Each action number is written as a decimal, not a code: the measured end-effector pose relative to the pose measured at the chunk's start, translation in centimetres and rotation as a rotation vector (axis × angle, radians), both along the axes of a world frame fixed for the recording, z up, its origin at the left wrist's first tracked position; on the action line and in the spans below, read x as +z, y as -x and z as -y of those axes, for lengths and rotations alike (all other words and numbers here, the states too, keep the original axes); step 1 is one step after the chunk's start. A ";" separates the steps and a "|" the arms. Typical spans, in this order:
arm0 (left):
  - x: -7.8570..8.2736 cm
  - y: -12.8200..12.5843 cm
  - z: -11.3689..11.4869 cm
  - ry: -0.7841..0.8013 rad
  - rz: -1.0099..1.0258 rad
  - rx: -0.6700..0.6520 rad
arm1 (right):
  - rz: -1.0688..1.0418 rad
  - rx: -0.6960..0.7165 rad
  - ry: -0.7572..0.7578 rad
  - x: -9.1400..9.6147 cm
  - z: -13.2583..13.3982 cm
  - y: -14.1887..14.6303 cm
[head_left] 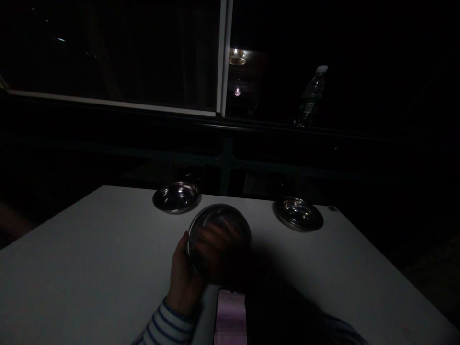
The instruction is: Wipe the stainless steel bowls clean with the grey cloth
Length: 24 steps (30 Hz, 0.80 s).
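Observation:
In the head view, my left hand (181,280) grips the left side of a round metal bowl (241,221), which it holds tilted above the table with the hollow toward me. My right hand (220,247) is over the inside of that bowl, dark and smeared by motion; whether it holds anything is hidden. A metal bowl (176,197) rests at the table's far edge to the left. To the right, near the same edge, stands another metal bowl or small stack of bowls (299,214). Below my hands lies a phone with a pinkish screen (231,314).
The white table (108,258) spans the foreground in dim light. A clear bottle with a white cap (312,98) stands on a dark ledge behind, beside the window frame (223,57). A blurred shape, perhaps a hand (12,223), shows at the left edge.

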<state>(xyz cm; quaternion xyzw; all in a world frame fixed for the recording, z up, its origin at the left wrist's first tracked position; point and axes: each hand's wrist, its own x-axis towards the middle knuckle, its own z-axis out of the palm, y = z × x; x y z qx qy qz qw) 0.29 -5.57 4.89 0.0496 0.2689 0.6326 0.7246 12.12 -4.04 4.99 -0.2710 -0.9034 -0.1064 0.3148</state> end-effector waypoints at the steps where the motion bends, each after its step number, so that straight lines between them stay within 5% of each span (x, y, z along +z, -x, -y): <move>1: 0.1 0.0 0.1 0.018 -0.009 -0.006 | 0.013 -0.037 0.032 0.6 -0.6 -0.8; 7: 1.4 0.5 0.6 0.043 -0.141 0.019 | -0.427 -0.226 0.422 2.1 -4.6 -6.8; 15: 4.2 1.3 -0.4 -0.061 -0.368 0.114 | -0.936 -0.408 0.693 0.5 -2.7 -10.8; 19: 4.3 0.6 -0.7 -0.104 -0.821 0.065 | -0.983 -0.443 0.729 -0.2 -1.6 -12.4; 24: 2.6 -1.5 -1.3 -0.391 -1.278 0.013 | -1.012 -0.459 0.753 -1.3 -0.3 -13.6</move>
